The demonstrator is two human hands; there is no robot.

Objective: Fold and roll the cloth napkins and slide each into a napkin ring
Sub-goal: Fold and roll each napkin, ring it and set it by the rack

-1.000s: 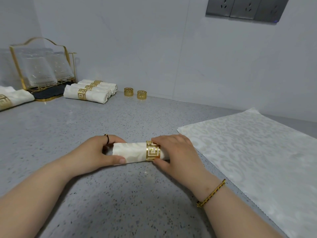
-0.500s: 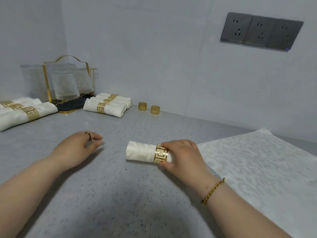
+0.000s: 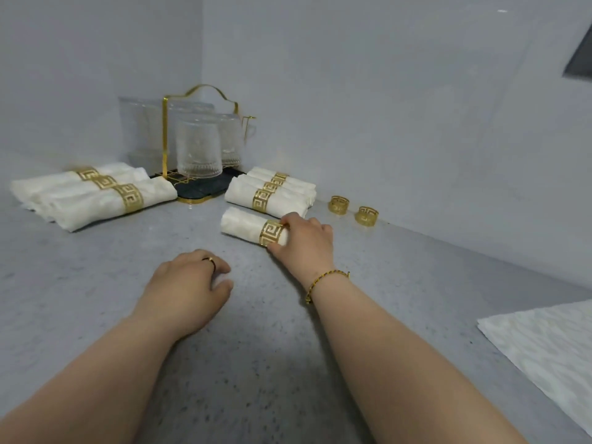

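From my head camera, my right hand (image 3: 304, 241) reaches forward over the grey speckled worktop (image 3: 96, 283). Its fingers and thumb are curled round the right end of a rolled napkin (image 3: 240, 224), just where the gold napkin ring (image 3: 271, 232) sits on it. The roll lies on the worktop with its free end pointing left. It is just in front of a pile of three ringed rolls (image 3: 272, 195), close to them, though I cannot tell whether they touch. A beaded bracelet (image 3: 323, 278) is on my right wrist.

My left hand (image 3: 189, 286) is nearer to me and apart from the roll. Its fingers are loosely curled and hold nothing. It is low over the worktop, and I cannot tell if it touches. A thin finger ring (image 3: 211, 260) shows on it.

Two loose gold rings (image 3: 339, 205) (image 3: 366, 215) stand side by side near the wall, to the right of the pile. Far left lie three more ringed rolls (image 3: 93, 197). Between the two groups, in the corner, stands a gold-framed rack (image 3: 165, 139) on a dark tray, holding clear glasses (image 3: 198, 152). A flat white patterned napkin (image 3: 551, 344) lies at the right edge.
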